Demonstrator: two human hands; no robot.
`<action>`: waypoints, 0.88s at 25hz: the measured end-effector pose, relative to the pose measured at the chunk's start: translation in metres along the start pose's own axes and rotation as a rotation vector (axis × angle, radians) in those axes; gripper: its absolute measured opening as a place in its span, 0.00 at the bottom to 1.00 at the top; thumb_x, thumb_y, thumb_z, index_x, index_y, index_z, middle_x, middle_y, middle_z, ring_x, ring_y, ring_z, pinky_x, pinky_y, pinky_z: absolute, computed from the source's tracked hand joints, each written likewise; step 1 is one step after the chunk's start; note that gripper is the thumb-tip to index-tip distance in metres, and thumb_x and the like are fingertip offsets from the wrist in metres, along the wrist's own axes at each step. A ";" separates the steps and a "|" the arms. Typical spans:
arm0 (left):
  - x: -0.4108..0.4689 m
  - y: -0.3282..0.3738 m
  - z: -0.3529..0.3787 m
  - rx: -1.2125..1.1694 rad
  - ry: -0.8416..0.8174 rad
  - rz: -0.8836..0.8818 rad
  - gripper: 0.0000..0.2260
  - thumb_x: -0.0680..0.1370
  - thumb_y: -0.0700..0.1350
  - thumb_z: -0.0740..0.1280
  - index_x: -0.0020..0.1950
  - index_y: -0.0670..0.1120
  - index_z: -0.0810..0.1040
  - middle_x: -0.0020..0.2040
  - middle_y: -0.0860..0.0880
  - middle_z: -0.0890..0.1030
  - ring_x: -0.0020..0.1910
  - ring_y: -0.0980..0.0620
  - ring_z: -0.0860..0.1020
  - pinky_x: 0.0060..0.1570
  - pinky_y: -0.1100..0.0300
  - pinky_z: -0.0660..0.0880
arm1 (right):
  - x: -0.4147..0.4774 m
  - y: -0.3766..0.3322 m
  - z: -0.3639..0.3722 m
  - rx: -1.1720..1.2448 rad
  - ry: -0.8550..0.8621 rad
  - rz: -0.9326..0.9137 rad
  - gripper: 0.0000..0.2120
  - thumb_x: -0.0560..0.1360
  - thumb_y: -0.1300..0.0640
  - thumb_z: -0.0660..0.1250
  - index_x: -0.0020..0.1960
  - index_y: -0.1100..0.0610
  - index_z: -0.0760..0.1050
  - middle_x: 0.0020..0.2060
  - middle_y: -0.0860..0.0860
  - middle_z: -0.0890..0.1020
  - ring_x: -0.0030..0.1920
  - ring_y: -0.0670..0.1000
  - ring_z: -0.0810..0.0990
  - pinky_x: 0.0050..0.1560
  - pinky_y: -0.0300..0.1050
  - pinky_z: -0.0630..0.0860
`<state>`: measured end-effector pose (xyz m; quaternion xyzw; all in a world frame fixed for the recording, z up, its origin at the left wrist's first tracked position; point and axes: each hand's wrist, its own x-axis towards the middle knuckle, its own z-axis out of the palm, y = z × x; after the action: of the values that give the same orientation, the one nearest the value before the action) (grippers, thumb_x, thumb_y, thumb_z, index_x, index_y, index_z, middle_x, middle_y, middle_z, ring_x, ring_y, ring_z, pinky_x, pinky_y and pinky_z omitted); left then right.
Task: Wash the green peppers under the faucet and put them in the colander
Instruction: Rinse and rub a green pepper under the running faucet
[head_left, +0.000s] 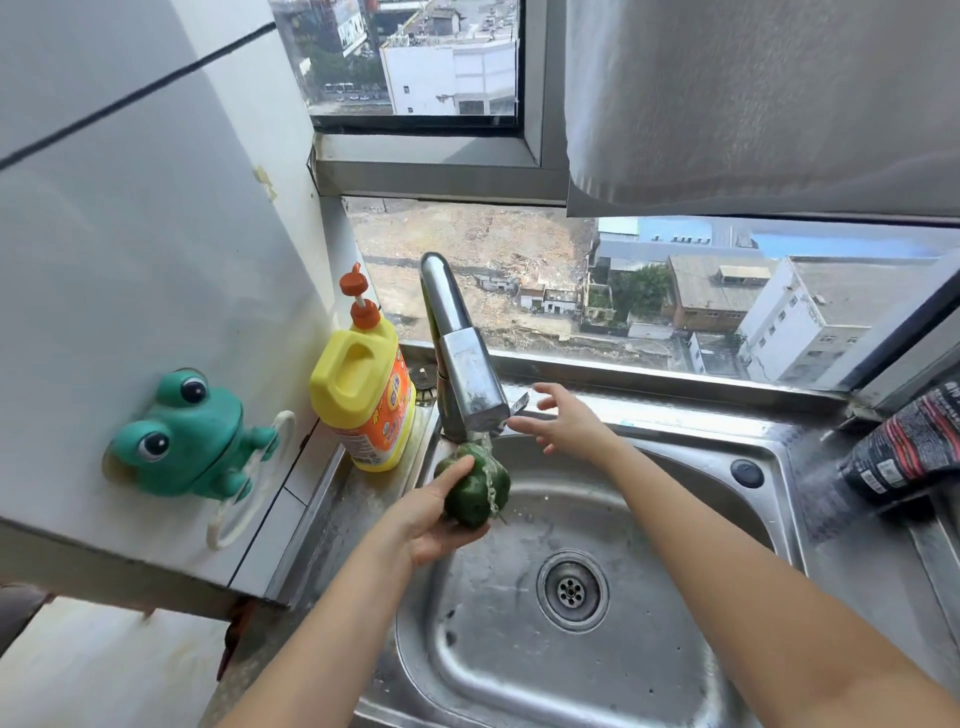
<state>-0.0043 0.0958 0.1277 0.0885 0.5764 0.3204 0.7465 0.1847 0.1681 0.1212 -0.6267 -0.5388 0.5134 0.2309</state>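
A dark green pepper (475, 491) is under the running stream from the steel faucet (465, 364), above the left back part of the steel sink (675, 597). My left hand (434, 517) cups the pepper from below and the left. My right hand (563, 421) is spread open just right of the faucet's small handle, fingers apart and holding nothing. Water runs down over the pepper. No colander is in view.
A yellow dish-soap bottle (366, 389) with an orange pump stands left of the faucet on the sink ledge. A green frog holder (192, 436) sticks to the white wall at left. A dark packet (904, 447) lies at the right. The drain (571, 590) sits mid-basin.
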 end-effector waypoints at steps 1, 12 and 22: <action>0.001 0.000 -0.005 0.112 0.014 0.036 0.10 0.75 0.44 0.69 0.50 0.39 0.76 0.44 0.41 0.79 0.43 0.45 0.77 0.45 0.51 0.77 | 0.007 0.001 0.007 0.064 -0.054 0.026 0.35 0.71 0.47 0.71 0.73 0.55 0.61 0.58 0.52 0.72 0.41 0.51 0.80 0.39 0.42 0.79; -0.006 -0.015 -0.043 0.880 -0.035 0.503 0.38 0.57 0.39 0.80 0.64 0.56 0.71 0.60 0.54 0.73 0.59 0.52 0.76 0.59 0.57 0.75 | 0.047 -0.013 0.047 0.040 0.082 0.107 0.10 0.78 0.65 0.59 0.57 0.60 0.73 0.34 0.53 0.76 0.17 0.38 0.73 0.19 0.30 0.69; -0.017 -0.019 -0.053 1.085 0.011 0.681 0.36 0.59 0.42 0.79 0.62 0.61 0.69 0.60 0.59 0.70 0.59 0.57 0.71 0.63 0.62 0.68 | 0.060 -0.019 0.064 -0.251 0.276 -0.088 0.14 0.74 0.65 0.60 0.59 0.65 0.64 0.45 0.59 0.76 0.48 0.63 0.78 0.48 0.60 0.77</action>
<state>-0.0481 0.0584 0.1142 0.6300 0.6002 0.2028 0.4492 0.1129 0.2118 0.0903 -0.6907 -0.5888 0.3409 0.2449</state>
